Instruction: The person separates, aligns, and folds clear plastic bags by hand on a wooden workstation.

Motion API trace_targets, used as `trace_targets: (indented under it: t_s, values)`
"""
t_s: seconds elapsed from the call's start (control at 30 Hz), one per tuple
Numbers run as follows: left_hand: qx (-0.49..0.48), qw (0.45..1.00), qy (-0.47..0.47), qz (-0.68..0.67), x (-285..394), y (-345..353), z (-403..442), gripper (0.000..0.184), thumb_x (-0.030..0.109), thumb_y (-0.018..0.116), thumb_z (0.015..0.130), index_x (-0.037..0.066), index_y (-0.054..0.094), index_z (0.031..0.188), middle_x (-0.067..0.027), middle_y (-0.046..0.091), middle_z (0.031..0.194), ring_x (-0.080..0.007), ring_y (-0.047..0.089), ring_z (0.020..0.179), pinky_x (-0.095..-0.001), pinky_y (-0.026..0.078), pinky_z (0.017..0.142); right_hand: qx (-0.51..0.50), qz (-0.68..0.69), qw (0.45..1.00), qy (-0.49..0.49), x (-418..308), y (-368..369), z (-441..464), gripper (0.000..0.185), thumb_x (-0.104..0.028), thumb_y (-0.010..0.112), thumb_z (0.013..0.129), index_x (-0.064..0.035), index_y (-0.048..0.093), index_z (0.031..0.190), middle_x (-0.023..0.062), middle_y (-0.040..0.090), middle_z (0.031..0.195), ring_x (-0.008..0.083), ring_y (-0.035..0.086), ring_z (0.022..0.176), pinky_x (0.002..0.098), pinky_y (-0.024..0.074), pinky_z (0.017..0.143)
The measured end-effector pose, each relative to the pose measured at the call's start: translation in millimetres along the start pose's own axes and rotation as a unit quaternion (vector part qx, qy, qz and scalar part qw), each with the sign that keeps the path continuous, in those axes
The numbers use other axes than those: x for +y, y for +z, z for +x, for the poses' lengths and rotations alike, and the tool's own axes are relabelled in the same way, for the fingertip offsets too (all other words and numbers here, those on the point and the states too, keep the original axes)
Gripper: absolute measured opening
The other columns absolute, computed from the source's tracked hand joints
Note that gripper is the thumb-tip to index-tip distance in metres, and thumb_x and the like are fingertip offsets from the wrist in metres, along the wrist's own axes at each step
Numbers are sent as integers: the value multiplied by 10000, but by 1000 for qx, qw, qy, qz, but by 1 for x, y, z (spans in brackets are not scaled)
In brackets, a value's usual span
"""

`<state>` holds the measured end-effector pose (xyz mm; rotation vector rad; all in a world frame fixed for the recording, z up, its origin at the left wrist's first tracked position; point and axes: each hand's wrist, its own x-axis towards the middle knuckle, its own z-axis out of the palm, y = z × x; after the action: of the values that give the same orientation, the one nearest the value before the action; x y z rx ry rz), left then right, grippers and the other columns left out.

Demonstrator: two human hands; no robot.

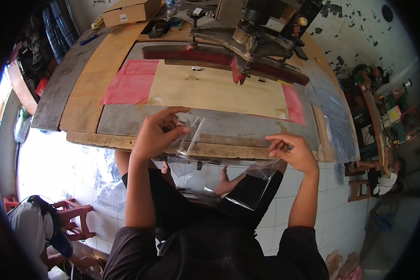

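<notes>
A clear plastic sheet (192,140) hangs between my two hands, over the table's front edge and down above my lap. My left hand (161,132) pinches its left part between thumb and fingers, just in front of the press bed. On the other side my right hand (291,151) has its fingers curled together at the sheet's right part, near the wooden front edge. Beyond both hands a cream-coloured board (214,91) with pink ends (130,83) lies flat on the grey metal plate (126,119).
A heavy press head with a red bar (210,56) stands over the board. More clear plastic lies at the table's right side (333,119) and on the floor at left (108,182). A cardboard box (130,13) sits at the back left. Other people sit at the lower left and far right.
</notes>
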<state>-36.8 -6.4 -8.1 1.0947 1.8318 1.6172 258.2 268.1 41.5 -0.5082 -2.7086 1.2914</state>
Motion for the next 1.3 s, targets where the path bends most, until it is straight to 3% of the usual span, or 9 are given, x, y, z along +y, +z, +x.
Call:
trace_targets:
  t_s: [0.17,0.37,0.43,0.57,0.7,0.77,0.87,1.07,1.3]
  values:
    - [1,1000,0,-5,0,-1,-1,456,40,826,891,11,675,1321,68,564,797,5,520,699,-186,401,622,-2,-20,999,-35,-3,13,-2,442,-104,816,892,-125,719,1323,29,734,987,114,625,802,268,512,747]
    - [-1,1000,4,1,0,-1,0,452,39,827,891,14,681,1318,71,539,794,1,506,693,-191,401,622,-7,-4,997,-78,-23,40,11,514,-107,793,910,-124,654,1405,92,692,1210,210,691,1002,342,570,892]
    - [-3,1000,3,-2,0,0,0,453,39,828,889,14,682,1317,71,538,796,0,507,696,-192,403,622,-12,-70,990,-124,-42,48,25,568,-160,793,918,-110,605,1452,116,651,1298,282,660,1148,384,535,990]
    - [-12,1000,-2,4,-1,-1,0,456,59,839,876,29,700,1308,38,588,832,-18,561,713,-211,447,634,-11,-28,987,-156,-54,73,57,625,-221,791,924,-94,544,1484,134,596,1352,331,572,1276,406,460,1092]
    - [-16,1000,16,12,3,-3,-1,450,55,834,883,28,699,1311,33,606,817,-30,573,721,-214,468,668,-37,-2,984,-174,-62,80,75,467,-205,788,924,-69,636,1344,119,612,1292,313,603,1218,399,493,1046]
    - [-14,1000,18,4,2,-4,0,446,53,831,887,29,698,1312,32,612,813,-31,570,722,-213,470,675,-103,28,989,-97,-65,71,73,268,-182,784,921,-38,708,1134,98,621,1241,288,630,1155,388,522,987]
    - [-13,1000,17,-7,1,-3,0,441,52,826,895,26,696,1315,31,621,807,-32,564,725,-211,472,684,-146,62,982,-98,-58,65,61,177,-164,791,908,-20,725,986,94,641,1220,266,648,1103,374,538,919]
    - [0,999,7,-51,-5,-4,1,446,47,823,897,14,688,1322,32,625,801,-31,566,730,-209,471,691,-125,-55,988,-78,-30,32,10,166,-159,805,894,-9,738,925,104,714,1034,271,692,972,372,545,884]
    - [6,999,16,-52,-6,-3,1,453,51,824,897,10,687,1327,22,656,803,-28,570,725,-206,469,682,-63,-81,995,-23,-10,17,-42,163,-87,833,844,-34,783,990,99,740,1055,267,704,1014,367,547,888]
